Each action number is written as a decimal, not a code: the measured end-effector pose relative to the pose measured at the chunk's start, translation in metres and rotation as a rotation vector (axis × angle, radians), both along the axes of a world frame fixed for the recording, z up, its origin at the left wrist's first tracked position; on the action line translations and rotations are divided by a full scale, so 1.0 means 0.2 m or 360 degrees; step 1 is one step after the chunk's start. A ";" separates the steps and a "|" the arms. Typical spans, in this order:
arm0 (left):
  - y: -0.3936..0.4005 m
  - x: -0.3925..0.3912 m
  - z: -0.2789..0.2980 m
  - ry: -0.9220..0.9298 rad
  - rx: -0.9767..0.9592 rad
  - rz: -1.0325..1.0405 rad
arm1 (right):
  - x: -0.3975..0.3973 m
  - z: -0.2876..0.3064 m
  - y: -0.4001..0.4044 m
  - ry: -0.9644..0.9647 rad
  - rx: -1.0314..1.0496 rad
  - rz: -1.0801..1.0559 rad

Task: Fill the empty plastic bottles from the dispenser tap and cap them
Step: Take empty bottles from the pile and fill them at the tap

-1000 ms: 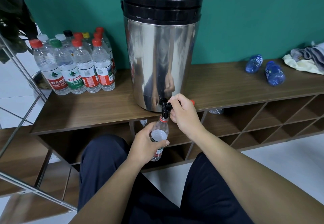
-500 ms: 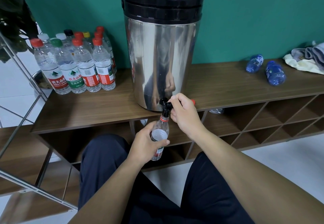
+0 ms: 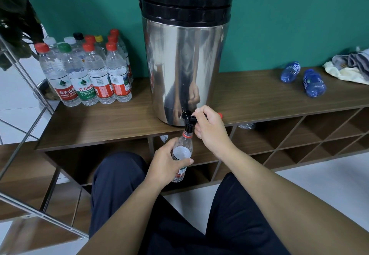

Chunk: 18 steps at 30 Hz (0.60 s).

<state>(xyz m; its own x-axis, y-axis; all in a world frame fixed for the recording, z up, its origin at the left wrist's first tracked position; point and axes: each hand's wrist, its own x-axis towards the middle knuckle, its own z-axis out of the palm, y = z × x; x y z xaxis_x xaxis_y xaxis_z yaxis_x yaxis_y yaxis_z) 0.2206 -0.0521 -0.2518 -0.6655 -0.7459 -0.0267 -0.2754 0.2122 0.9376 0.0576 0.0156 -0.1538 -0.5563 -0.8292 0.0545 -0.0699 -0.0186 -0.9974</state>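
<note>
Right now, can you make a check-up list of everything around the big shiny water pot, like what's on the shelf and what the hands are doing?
Surface: brown wooden shelf top, cubbyholes beneath.
Job's things: steel dispenser with black lid; clear bottle, uncapped, its mouth right under the black tap; capped bottles standing in a cluster at the left.
Clutter: two blue bottles lying on their sides; cloths at the far right.
Grippers: left hand grips the clear bottle; right hand holds the tap lever, with something red showing behind it.
Cables: nothing seen.
Surroundings: green wall, white floor, plant and metal rails at the left.
</note>
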 end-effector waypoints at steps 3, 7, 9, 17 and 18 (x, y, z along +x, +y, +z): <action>0.00 0.00 0.00 0.0001 0.0001 0.0003 | 0.00 0.00 0.00 0.0002 0.0009 0.0005; 0.00 0.00 0.00 0.0008 -0.0007 0.0004 | 0.01 0.01 0.00 -0.0019 0.0004 -0.0003; 0.00 0.00 0.00 0.0004 -0.0004 0.0008 | 0.01 0.02 0.00 -0.0012 0.0006 -0.0005; 0.00 0.00 0.00 -0.0001 -0.0003 0.0012 | 0.01 0.00 0.00 -0.0022 -0.0013 -0.0008; 0.00 0.00 0.00 0.0002 -0.0011 0.0011 | 0.01 0.00 0.00 -0.0031 -0.0020 -0.0007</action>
